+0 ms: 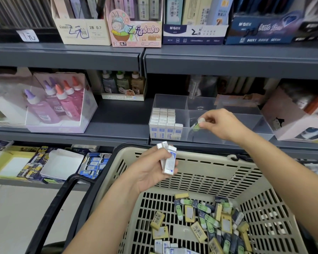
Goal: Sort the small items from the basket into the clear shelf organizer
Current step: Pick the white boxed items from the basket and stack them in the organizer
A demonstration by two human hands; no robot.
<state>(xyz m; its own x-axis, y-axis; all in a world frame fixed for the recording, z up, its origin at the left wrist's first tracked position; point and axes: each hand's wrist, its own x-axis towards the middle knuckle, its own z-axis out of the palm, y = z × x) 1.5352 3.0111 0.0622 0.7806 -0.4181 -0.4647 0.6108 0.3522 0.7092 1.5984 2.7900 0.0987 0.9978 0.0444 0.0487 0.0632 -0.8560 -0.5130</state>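
Note:
A beige plastic basket [200,165] sits in front of me, its floor strewn with several small erasers [206,222] in white, yellow and green-and-navy wrappers. My left hand [151,171] hovers over the basket's far rim and grips a few white erasers [168,159]. On the middle shelf stands the clear shelf organizer [173,101]; its left compartment holds rows of upright white erasers [163,120]. My right hand [220,123] reaches over the organizer's middle compartment and pinches a green-and-white eraser [197,125] at its top.
Glue bottles in a clear box [62,105] stand left on the same shelf, small bottles [123,85] behind. The upper shelf holds boxes of pencil leads [136,22]. The basket's black handle [62,195] hangs at left. Boxed goods [301,114] crowd the organizer's right.

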